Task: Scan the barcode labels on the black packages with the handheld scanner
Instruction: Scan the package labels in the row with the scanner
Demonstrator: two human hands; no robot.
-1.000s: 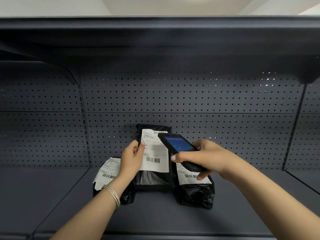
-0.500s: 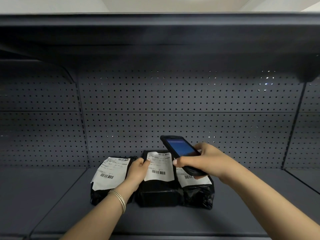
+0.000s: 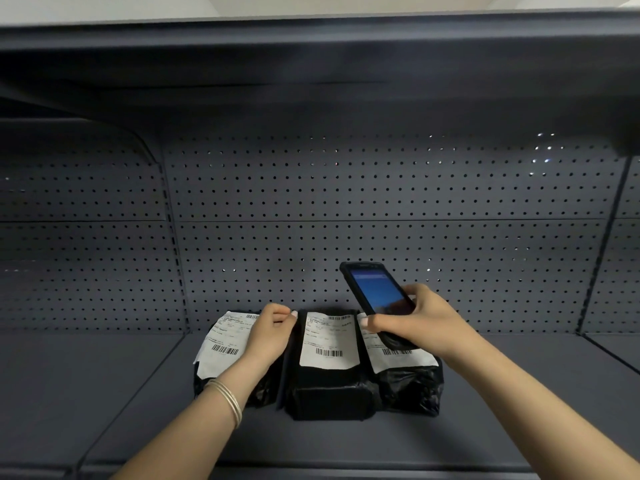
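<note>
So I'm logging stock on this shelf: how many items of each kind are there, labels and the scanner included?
Black packages: 3 (left, middle, right)
White barcode labels: 3 (left, middle, right)
Handheld scanner: 1, in the right hand
Total: 7

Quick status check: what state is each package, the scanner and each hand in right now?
Left package: lying on shelf, label up, left hand resting on it.
Middle package: lying flat, label up, untouched.
Right package: lying flat, label partly hidden.
Scanner: screen lit, tilted, gripped by right hand.
</note>
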